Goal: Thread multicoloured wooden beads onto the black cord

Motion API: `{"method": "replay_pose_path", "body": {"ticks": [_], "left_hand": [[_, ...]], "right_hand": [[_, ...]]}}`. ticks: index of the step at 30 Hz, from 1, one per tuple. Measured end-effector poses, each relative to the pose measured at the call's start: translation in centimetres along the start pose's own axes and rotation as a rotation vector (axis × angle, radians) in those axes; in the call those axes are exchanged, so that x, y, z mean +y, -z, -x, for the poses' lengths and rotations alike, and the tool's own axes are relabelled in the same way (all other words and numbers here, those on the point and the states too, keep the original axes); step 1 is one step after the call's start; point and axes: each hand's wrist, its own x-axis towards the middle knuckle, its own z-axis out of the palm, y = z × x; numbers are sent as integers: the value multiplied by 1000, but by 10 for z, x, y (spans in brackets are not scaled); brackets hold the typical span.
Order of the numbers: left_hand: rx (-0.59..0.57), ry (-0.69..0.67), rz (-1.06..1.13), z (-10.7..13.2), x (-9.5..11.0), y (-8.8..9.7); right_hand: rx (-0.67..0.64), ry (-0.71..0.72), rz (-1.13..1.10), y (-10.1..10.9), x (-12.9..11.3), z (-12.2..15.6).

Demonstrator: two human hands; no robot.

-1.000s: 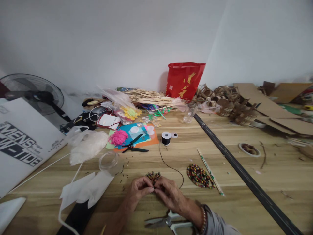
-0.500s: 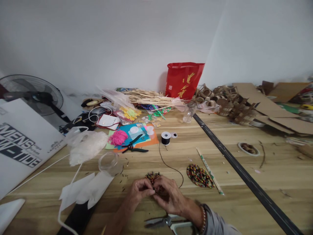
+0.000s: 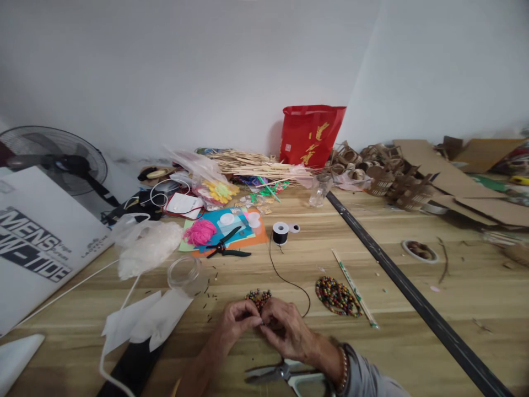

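Note:
My left hand (image 3: 238, 321) and my right hand (image 3: 288, 329) meet fingertip to fingertip low in the middle of the head view. Both pinch at a small dark spot on a string of multicoloured beads (image 3: 258, 298), which shows just beyond the fingers; the rest of it is hidden. A thin black cord (image 3: 294, 284) runs from a white-ended spool (image 3: 280, 234) to behind my right hand. Under my right wrist lie scissors (image 3: 285, 374) with pale handles. To the right rests a coiled heap of similar beads (image 3: 336, 296).
Beside the bead heap lies a thin stick in a wrapper (image 3: 355, 289). Black-handled pliers or cutters (image 3: 225, 245) and pink yarn (image 3: 200, 232) lie on coloured sheets. A clear round container (image 3: 184, 273) stands left, near white paper (image 3: 149, 320). A black strip (image 3: 397, 275) crosses the table.
My fingertips have shifted very slightly while pinching at the same spot. Everything on the table keeps its place, apart from a slight shift of the view.

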Motion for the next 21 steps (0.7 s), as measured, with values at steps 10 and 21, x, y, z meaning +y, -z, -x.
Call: {"method": "replay_pose_path", "body": {"ticks": [10, 21], "left_hand": [[69, 21, -8, 10, 27, -6], [90, 22, -17, 9, 29, -9]], "right_hand": [[-2, 14, 18, 3, -1, 3], [48, 10, 19, 0, 4, 4]]}}
